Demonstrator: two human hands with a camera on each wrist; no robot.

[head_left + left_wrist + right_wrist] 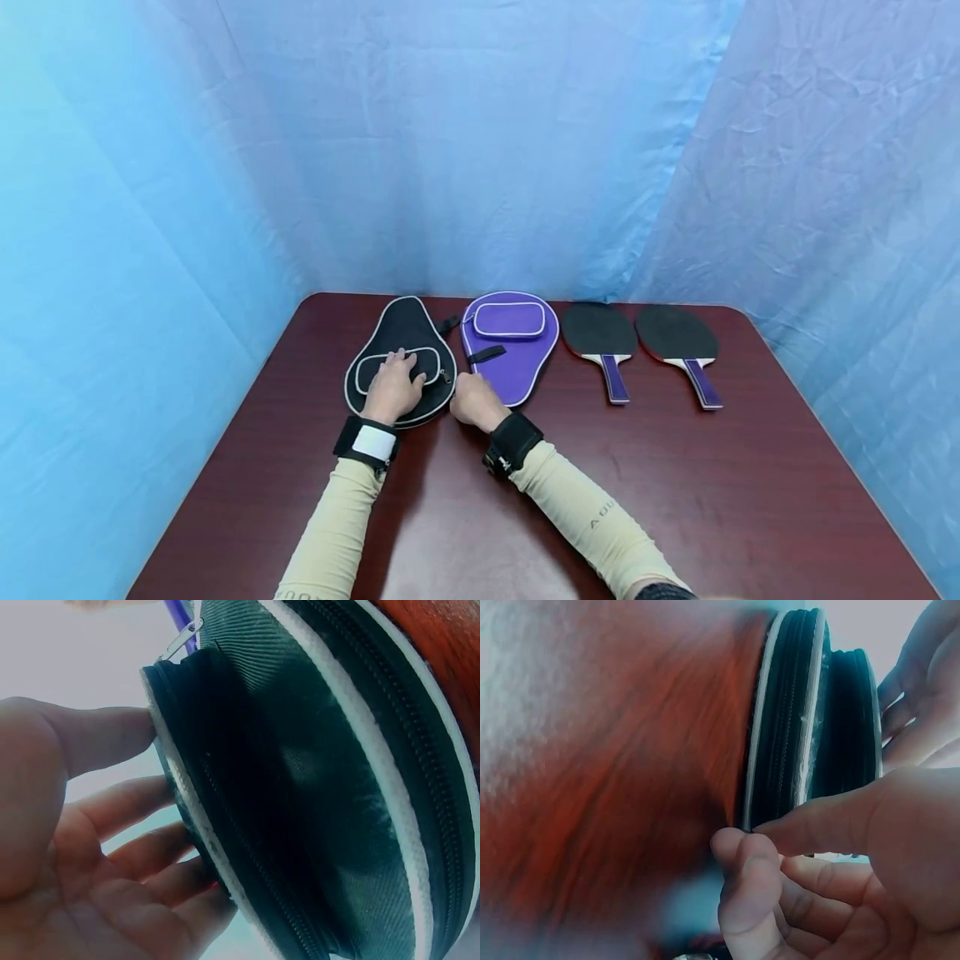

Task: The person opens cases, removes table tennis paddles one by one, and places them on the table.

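A black table tennis bat case (405, 329) with white piping lies on the left of the table, its zipped front pocket (397, 372) facing up. My left hand (393, 387) rests on that pocket, fingers spread and fairly straight; the left wrist view shows its fingertips (127, 735) against the pocket's face. At the case's lower right edge, my right hand (476, 402) has curled fingers. In the right wrist view its thumb and forefinger (754, 874) pinch at the end of the zipped side (780, 720); what lies between them is hidden.
A purple bat case (517, 367) with a small pocket and black strap (487, 353) lies just right of the black one. Further right are two bats, one (600, 329) beside the other (677, 332), black faces up. Blue curtains (480, 150) surround the dark red table (712, 500).
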